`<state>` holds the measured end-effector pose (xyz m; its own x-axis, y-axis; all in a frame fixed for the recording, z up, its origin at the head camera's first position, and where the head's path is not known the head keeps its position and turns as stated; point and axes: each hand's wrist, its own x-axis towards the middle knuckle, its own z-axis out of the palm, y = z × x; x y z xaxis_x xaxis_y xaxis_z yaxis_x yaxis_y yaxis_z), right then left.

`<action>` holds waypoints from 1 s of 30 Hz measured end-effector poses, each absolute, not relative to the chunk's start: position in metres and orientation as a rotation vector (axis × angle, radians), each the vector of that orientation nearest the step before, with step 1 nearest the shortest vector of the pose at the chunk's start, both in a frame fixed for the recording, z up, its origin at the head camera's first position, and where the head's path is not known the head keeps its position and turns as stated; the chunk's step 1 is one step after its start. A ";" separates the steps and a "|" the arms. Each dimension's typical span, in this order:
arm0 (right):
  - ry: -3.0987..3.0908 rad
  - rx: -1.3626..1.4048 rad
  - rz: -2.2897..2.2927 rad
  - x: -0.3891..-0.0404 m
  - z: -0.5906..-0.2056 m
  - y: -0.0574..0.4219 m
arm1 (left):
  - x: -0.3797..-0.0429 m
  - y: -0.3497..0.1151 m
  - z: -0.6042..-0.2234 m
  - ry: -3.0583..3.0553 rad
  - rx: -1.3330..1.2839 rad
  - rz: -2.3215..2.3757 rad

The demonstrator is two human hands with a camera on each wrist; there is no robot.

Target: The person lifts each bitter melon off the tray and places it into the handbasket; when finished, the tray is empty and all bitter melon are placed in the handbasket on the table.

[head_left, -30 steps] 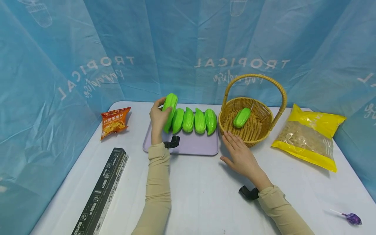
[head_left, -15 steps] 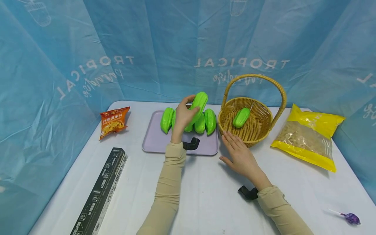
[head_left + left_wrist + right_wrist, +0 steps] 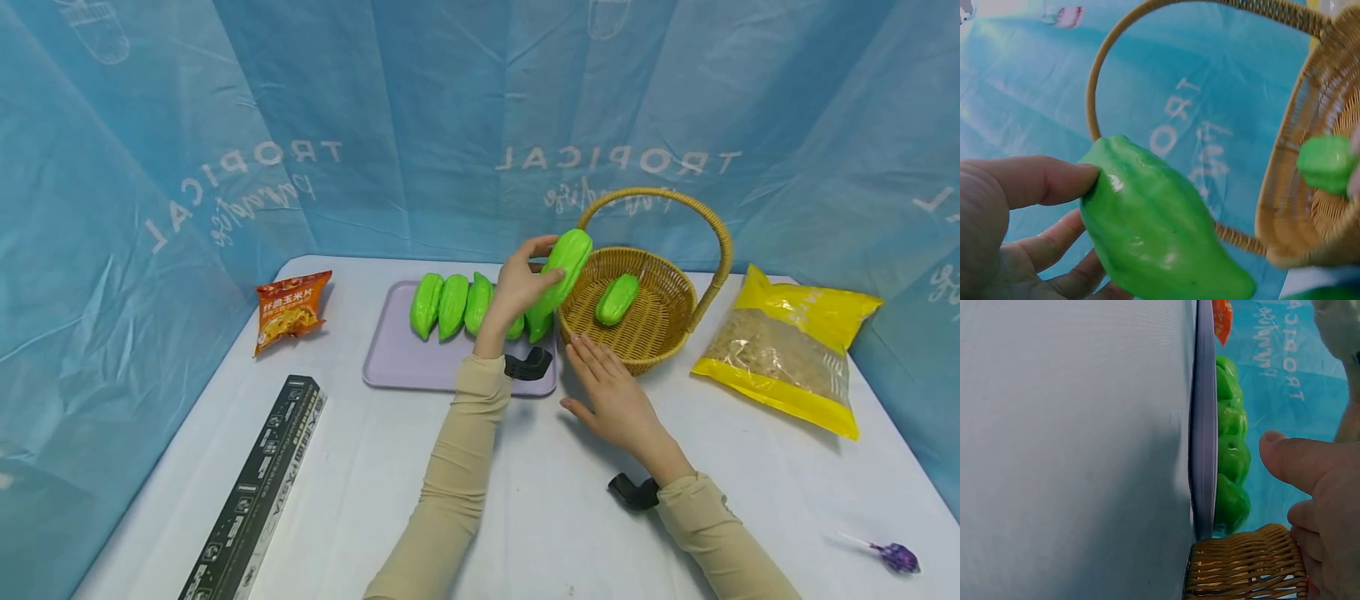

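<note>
My left hand (image 3: pixel 519 287) pinches a glossy, ridged green gourd (image 3: pixel 1154 225) between thumb and fingers. It is held tilted above the right end of the lilac tray (image 3: pixel 427 375), beside the left rim of the wicker basket (image 3: pixel 633 363). In the left wrist view, the gourd's pointed end aims to the lower right. A similar gourd (image 3: pixel 617 300) lies inside the basket. Several more gourds (image 3: pixel 452 308) stand in a row on the tray, those at the right partly hidden by my hand. My right hand (image 3: pixel 617 400) has its fingers straight, tips against the basket's front left rim.
The basket's tall handle (image 3: pixel 693 204) arches over its opening. An orange snack bag (image 3: pixel 291 312) lies at the back left, with a long dark box (image 3: pixel 258 483) in front of it. At right are a yellow bag (image 3: pixel 787 350) and a purple lollipop (image 3: pixel 896 557). Blue curtains surround the table.
My left hand has carried the gourd rightward, from the tray's left end over the row to the basket's left rim. My right hand has stayed at the basket.
</note>
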<state>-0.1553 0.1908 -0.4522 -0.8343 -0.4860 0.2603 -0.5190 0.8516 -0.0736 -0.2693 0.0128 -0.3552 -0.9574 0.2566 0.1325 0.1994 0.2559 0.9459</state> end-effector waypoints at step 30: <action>-2.659 0.826 0.141 -0.159 -0.458 0.194 | -0.308 0.121 -0.346 2.203 0.231 1.598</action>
